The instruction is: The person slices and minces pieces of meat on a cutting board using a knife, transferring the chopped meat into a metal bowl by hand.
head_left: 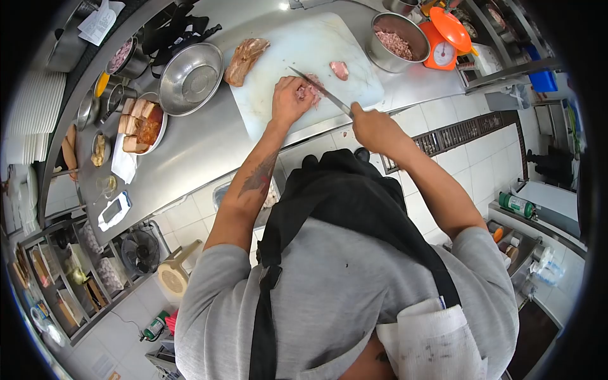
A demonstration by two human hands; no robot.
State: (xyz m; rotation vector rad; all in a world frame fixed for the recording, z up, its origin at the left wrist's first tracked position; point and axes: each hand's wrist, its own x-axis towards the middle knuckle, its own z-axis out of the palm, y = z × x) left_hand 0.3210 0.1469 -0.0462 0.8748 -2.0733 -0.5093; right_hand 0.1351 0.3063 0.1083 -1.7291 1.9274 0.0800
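Note:
On a white cutting board (278,63), my left hand (292,99) rests with curled fingers on chopped pink meat (310,88). My right hand (379,130) is closed round the handle of a long knife (329,96), whose blade points up and left and lies over the meat beside my left fingertips. A small piece of meat (339,70) sits apart to the right on the board. At the board's upper left edge lies a larger brown-pink slab of meat (246,61).
Left of the board are a metal colander (191,79) and a white bowl of pork blocks (163,130). A steel pot (373,56) holding chopped meat stands at the right, beside an orange scale (441,54). The counter's front edge (304,136) runs below the board.

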